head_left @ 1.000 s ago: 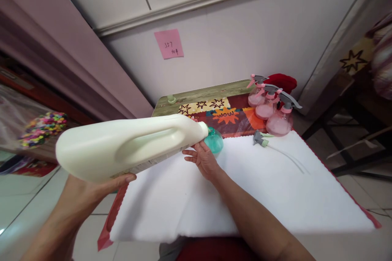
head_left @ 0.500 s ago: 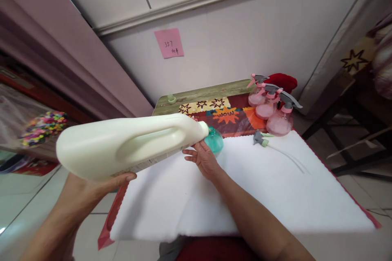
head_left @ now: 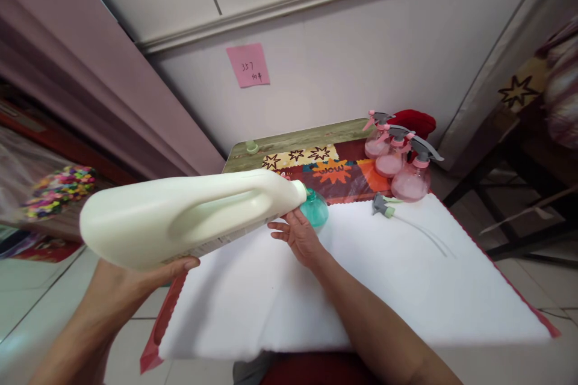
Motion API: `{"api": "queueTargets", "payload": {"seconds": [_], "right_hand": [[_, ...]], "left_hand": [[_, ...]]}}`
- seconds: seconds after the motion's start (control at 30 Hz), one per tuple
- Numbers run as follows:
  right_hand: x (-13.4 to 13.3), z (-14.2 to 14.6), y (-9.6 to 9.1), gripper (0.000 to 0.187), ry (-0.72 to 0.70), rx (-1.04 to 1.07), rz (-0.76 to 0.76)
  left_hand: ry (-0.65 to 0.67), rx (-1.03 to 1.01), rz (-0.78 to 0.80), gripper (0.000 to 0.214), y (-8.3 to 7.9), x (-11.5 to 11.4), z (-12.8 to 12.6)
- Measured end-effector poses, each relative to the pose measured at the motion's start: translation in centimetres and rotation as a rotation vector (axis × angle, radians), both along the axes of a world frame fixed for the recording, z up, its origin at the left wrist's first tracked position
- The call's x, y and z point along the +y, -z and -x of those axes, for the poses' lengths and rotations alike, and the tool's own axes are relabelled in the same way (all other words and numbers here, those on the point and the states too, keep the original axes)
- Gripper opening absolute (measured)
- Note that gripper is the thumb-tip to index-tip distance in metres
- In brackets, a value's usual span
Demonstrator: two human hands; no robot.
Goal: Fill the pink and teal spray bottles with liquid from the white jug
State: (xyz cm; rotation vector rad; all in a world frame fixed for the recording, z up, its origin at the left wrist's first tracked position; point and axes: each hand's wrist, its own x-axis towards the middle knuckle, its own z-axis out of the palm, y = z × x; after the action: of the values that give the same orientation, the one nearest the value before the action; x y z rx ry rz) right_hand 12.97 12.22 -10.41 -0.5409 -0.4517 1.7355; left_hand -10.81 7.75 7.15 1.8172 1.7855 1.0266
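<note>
Big jug (head_left: 189, 207) tips at green bottle (head_left: 315, 210)

The desk (head_left: 424, 277) is under the green bottle. The big jug leans in from the bottle's left. The left hand (head_left: 156, 275) grips the jug's fat end. The right hand (head_left: 302, 239) is beside the bottle, some fingers spread; I cannot tell if it grips. Right of the bottle: three pink sprayers (head_left: 390, 163), a loose spray top (head_left: 383, 206)

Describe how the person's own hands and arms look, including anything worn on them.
Both the left hand and the right hand are ungloved, and the forearms are bare, with no sleeve, watch or bracelet in view. No ring shows on the right hand's visible fingers; the left's fingers are mostly hidden.
</note>
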Motion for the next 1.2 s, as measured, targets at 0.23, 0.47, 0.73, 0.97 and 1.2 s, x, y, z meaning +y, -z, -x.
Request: {"api": "queueTargets", "payload": {"seconds": [0.23, 0.47, 0.73, 0.97, 1.2], "right_hand": [[0.2, 0.0, 0.2, 0.059, 0.004, 0.002, -0.002], [0.2, -0.1, 0.0, 0.058, 0.002, -0.018, -0.02], [0.3, -0.1, 0.1, 0.061, -0.004, -0.013, -0.012], [0.2, -0.3, 0.0, 0.06, -0.008, -0.024, -0.023], [0.1, -0.4, -0.1, 0.057, -0.013, -0.023, -0.022]], "left_hand": [[-0.005, 0.01, 0.033, 0.081, -0.2, 0.1, -0.1], [-0.015, 0.017, 0.042, 0.088, 0.0, 0.2, 0.3], [-0.031, 0.008, 0.032, 0.086, -1.2, 0.1, -1.3], [-0.01, 0.017, 0.032, 0.083, -1.0, 0.2, -0.9], [-0.003, 0.002, 0.004, 0.082, -1.3, 0.1, -1.3]]}}
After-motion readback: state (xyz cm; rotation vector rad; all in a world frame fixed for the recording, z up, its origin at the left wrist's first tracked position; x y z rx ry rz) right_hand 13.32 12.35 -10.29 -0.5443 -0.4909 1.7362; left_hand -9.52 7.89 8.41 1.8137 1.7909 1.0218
